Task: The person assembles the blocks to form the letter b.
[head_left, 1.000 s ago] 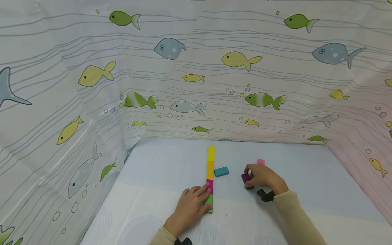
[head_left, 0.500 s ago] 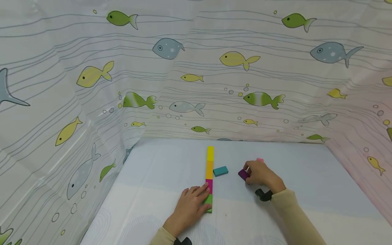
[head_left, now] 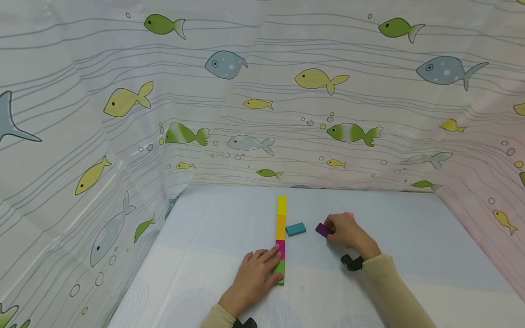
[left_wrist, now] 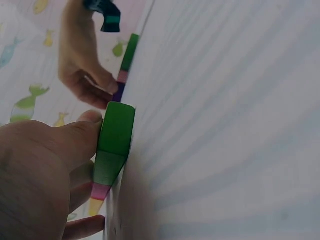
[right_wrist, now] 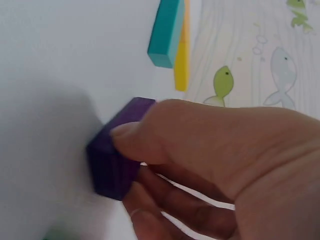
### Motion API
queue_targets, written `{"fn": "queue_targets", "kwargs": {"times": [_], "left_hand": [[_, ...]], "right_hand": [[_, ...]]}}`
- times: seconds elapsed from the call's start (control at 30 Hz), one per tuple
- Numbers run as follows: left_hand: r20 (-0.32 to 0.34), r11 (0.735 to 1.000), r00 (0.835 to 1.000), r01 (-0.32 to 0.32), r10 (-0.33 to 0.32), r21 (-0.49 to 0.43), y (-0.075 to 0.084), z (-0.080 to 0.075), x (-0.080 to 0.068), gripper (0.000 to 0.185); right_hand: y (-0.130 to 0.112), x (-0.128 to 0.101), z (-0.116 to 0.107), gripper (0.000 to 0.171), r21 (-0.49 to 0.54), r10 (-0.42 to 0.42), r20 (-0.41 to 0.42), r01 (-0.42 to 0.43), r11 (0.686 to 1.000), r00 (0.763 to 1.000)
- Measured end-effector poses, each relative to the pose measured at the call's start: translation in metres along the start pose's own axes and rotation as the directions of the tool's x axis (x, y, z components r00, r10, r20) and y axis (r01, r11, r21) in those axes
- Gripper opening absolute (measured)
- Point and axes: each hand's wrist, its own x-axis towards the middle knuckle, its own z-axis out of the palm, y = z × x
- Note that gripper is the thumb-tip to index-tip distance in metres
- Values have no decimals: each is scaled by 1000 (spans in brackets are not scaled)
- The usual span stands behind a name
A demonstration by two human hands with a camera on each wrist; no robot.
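My right hand (head_left: 347, 231) pinches a purple block (head_left: 322, 230) between thumb and fingers, to the right of a teal block (head_left: 295, 229). The thumb lies on the face of the purple block (right_wrist: 117, 155) in the right wrist view. My left hand (head_left: 255, 279) rests with extended fingers along the near half of a straight row, its fingertips on a magenta block (head_left: 281, 250) and its thumb at a green block (head_left: 280, 268). Farther along that row lie an orange block (head_left: 280, 227) and a yellow block (head_left: 282, 205). The left wrist view shows the green block (left_wrist: 117, 127) close up.
A pink block (head_left: 349, 214) peeks out behind my right hand. Beyond the pink one, the left wrist view shows another green block (left_wrist: 131, 52), hidden from the head view. Fish-printed sheeting (head_left: 229, 109) surrounds the pale table surface (head_left: 213, 228) at the back and sides.
My right hand has moved left with the purple block, which has turned and is now nearer the teal block. The left hand has stayed on the row.
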Motion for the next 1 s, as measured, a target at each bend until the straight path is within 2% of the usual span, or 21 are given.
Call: {"fn": "queue_targets", "kwargs": {"times": [0.2,0.33,0.43,0.63,1.0], "left_hand": [[-19,1000,1000,-20,19,-4,0,0,-1,54],[-22,1000,1000,-21,21,-4,0,0,-1,54],[-23,1000,1000,-17,17,-2,0,0,-1,55],[-17,1000,1000,-10,10,-4,0,-1,-1,55],[-1,1000,1000,1,-1,-6,1,-2,-1,54]], "right_hand": [[1,3,5,32,-27,-62,-41,61,998,997],[3,1,1,36,-48,-28,-33,27,999,999],[4,-1,-2,33,-61,10,-21,-12,998,1000],[6,-2,-3,21,-83,-29,-17,28,996,999],[2,-1,2,24,-78,-30,-15,29,997,999]]}}
